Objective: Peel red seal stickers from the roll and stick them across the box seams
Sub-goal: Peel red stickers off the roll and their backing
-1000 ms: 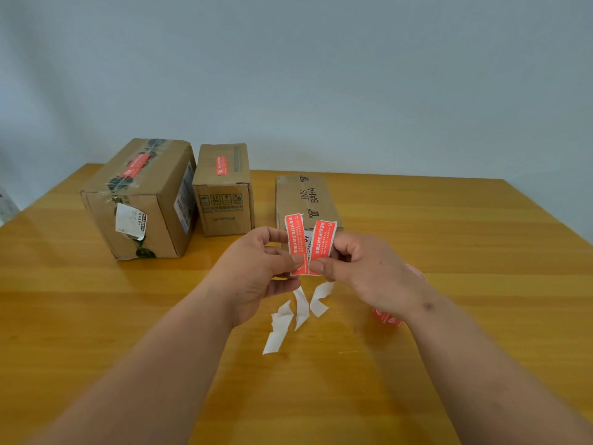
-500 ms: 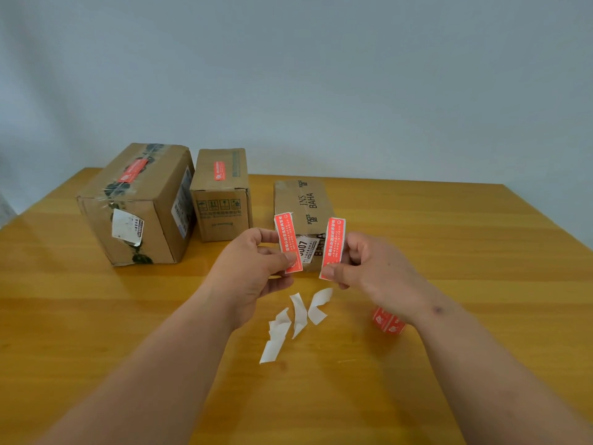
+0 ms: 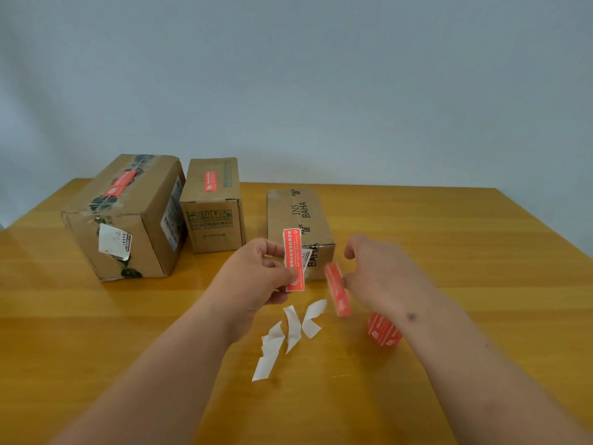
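The big box (image 3: 128,216) and the middle box (image 3: 213,203) each carry a red seal on top; the small box (image 3: 296,220) has none, so it is left. The roll (image 3: 383,334) lies on the table (image 3: 481,252) near white backing scraps (image 3: 290,332). The left hand (image 3: 253,277) pinches one sticker (image 3: 293,260); a blurred second sticker (image 3: 337,290) hangs at the right hand (image 3: 382,274), its fingertip touching it.

Three boxes (image 3: 128,216) behind backing scraps (image 3: 288,335); roll (image 3: 383,332) right.
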### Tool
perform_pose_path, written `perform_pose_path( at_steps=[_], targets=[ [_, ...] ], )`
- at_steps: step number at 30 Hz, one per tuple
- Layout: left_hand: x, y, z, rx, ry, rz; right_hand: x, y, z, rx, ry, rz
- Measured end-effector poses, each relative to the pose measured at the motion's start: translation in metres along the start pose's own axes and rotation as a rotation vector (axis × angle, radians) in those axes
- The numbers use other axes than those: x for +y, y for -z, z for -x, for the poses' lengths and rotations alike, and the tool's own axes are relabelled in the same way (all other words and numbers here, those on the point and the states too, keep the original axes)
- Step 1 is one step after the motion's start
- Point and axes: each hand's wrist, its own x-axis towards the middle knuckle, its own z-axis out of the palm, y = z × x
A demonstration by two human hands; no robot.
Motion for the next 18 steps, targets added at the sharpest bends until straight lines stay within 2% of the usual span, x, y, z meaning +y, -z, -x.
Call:
perform_pose_path(
  at_steps=[4,8,10,15,18],
  targets=[
    [0.001,-0.001,0.003,-0.016,-0.004,-0.043,-0.002,0.000,0.000,0.105,0.057,-0.026],
    [0.002,0.000,0.010,-0.049,-0.010,-0.091,-0.011,-0.002,0.002,0.095,0.123,-0.457],
    [0.002,0.002,0.013,-0.062,-0.014,-0.135,-0.014,-0.005,0.003,0.091,0.141,-0.559],
    [0.004,0.009,0.024,-0.095,-0.055,-0.196,-0.017,-0.008,0.005,0.086,0.168,-0.556],
    [0.003,0.014,0.029,-0.098,-0.035,-0.123,-0.016,-0.008,0.007,0.100,0.128,-0.636]
  ],
)
